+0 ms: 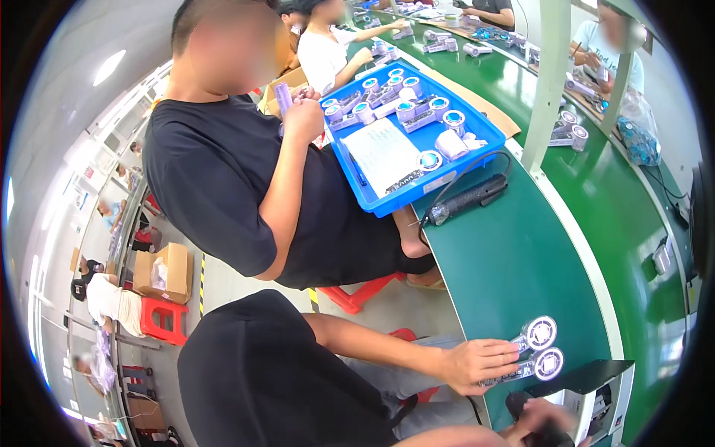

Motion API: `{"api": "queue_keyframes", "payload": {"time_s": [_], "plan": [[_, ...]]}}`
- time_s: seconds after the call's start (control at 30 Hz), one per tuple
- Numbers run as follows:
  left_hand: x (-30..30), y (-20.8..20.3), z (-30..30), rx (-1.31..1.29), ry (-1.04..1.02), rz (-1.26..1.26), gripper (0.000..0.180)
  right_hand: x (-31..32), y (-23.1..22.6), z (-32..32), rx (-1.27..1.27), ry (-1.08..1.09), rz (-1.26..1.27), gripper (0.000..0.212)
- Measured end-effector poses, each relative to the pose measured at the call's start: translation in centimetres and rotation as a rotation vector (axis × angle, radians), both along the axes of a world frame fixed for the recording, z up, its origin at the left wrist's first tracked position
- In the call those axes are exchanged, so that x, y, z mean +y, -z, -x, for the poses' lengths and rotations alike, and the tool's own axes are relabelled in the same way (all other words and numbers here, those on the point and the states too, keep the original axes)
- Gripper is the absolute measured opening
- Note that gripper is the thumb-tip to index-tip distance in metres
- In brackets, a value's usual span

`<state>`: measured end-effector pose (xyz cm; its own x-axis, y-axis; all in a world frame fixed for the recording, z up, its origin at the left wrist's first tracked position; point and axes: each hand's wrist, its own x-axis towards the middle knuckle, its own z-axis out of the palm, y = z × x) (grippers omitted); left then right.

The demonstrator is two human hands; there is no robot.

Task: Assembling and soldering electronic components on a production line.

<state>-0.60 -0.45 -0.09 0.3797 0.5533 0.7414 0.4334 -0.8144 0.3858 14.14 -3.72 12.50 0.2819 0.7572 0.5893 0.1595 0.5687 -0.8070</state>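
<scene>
Two small handheld fans with round white-ringed heads lie side by side on the green bench, the far fan and the near fan. Across their handles rests my left hand, its fingers close together and gripping them; the handle ends are partly hidden under it. Lower in view, my right hand is closed around a dark, black tool. Blur and the picture's edge keep its exact kind from showing. Beside this hand stands an open black-and-white box.
A co-worker in black sits to my left, holding a purple part. Near them a blue tray carries several fan units and a paper sheet. A corded black electric screwdriver lies beside it. The green conveyor runs beyond a pale rail.
</scene>
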Motion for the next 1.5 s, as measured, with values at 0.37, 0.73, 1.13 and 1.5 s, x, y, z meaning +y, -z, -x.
{"api": "queue_keyframes", "payload": {"time_s": [0.37, 0.73, 1.13, 1.5], "plan": [[0.1, 0.1, 0.1, -0.057, -0.048, -0.05, 0.052, 1.1, 2.1, 0.8, -0.176, 0.222, -0.149, 0.085], [0.3, 0.2, -0.1, -0.095, -0.085, -0.075, 0.051, 1.0, 5.1, 1.1, -0.183, 0.125, -0.202, 0.061], [-0.2, 0.0, -0.3, -0.095, -0.045, -0.032, 0.055, 0.0, 4.3, 0.7, 0.047, 0.077, -0.214, 0.052], [0.8, -0.1, 0.0, 0.003, -0.158, -0.047, 0.048, -1.1, 0.5, -0.7, 0.214, 0.237, -0.165, 0.048]]}}
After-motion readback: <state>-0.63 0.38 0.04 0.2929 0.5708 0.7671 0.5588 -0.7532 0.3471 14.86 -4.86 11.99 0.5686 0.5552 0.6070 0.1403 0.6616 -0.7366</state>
